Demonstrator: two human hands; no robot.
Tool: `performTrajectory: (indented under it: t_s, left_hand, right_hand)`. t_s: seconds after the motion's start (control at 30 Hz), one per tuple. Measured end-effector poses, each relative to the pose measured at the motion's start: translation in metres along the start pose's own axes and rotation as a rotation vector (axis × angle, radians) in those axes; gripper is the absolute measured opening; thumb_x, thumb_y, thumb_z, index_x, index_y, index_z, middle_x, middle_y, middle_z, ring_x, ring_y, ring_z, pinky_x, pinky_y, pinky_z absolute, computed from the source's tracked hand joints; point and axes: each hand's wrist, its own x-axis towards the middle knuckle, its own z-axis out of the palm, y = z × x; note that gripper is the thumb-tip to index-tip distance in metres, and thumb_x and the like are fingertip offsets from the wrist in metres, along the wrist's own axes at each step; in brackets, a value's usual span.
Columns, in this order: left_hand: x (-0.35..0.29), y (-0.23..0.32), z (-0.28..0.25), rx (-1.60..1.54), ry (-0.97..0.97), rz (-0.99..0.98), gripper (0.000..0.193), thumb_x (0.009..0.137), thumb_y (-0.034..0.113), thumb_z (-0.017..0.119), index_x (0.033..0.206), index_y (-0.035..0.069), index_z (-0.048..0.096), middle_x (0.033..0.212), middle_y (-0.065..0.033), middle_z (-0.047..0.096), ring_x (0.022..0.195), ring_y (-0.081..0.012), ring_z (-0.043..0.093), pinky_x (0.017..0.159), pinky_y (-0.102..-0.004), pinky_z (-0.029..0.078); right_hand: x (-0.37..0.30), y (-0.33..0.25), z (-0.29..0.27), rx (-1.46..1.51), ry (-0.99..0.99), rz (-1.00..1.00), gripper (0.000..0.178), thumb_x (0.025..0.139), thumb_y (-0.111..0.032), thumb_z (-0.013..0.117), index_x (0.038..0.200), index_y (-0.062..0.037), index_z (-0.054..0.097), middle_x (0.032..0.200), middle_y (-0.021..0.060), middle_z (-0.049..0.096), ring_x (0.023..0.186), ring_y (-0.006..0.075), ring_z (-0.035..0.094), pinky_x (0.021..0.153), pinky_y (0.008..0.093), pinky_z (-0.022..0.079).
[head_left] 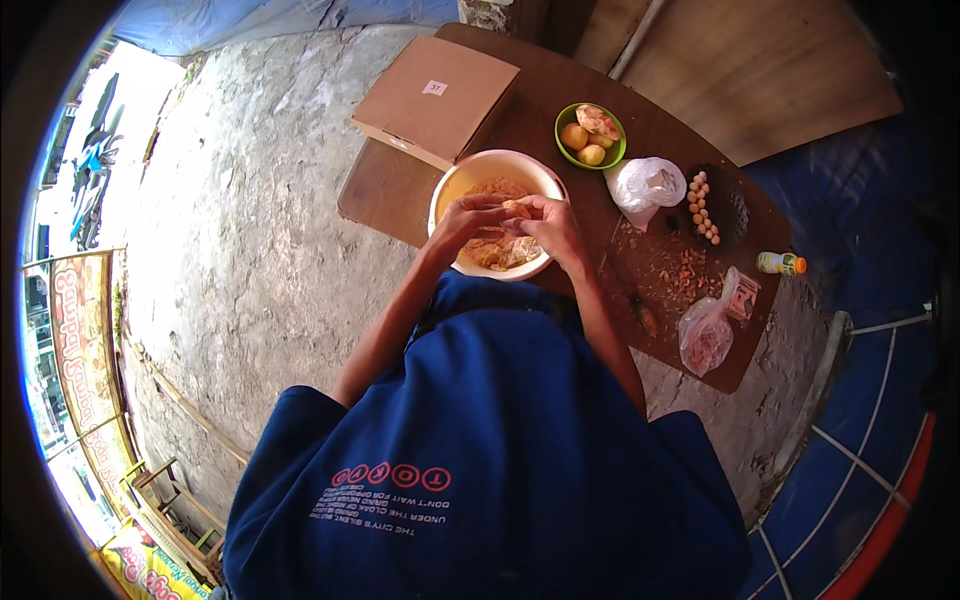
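Lump [516, 209], perhaps dough, sits pinched between your left hand [472, 217] and right hand [550, 226], close together over the bowl [461, 183] at the near edge of the desk [535, 95].

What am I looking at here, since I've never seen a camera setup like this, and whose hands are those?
There is no machine here: one person in a blue top works with bare hands. The single picture comes from a fisheye camera on that person's head, looking down, so straight edges bend near the rim.

The left hand and right hand meet over a white basin holding an orange mixture; at their fingertips is a small orange lump.

On the brown table are a cardboard box, a green bowl with rounded yellowish pieces, a white bag, small pale balls in a row, and a clear bag with pinkish contents.
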Motion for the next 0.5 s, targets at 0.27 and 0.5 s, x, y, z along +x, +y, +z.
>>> performTrajectory:
  t_s: [0.27,0.5]
  left_hand:
    - [0.001,-0.001,-0.003,0.033,0.101,0.015,0.033,0.092,0.027,0.071,0.113,0.001,0.070,0.101,-0.0073,0.072,0.090,-0.0142,0.070,0.082,-0.0280,0.058]
    - [0.004,-0.003,-0.006,0.037,0.125,0.028,0.026,0.091,0.025,0.072,0.101,0.001,0.072,0.092,-0.0062,0.071,0.086,-0.0132,0.070,0.082,-0.0275,0.057]
  right_hand:
    - [0.000,0.002,0.010,0.023,0.084,-0.045,0.020,0.085,0.003,0.069,0.105,0.0021,0.068,0.095,0.0065,0.071,0.086,0.0106,0.067,0.076,0.0244,0.055]
    - [0.004,0.011,0.015,0.078,0.130,-0.070,0.022,0.086,0.004,0.067,0.108,0.0039,0.067,0.094,0.0064,0.071,0.085,0.0107,0.067,0.076,0.0235,0.055]
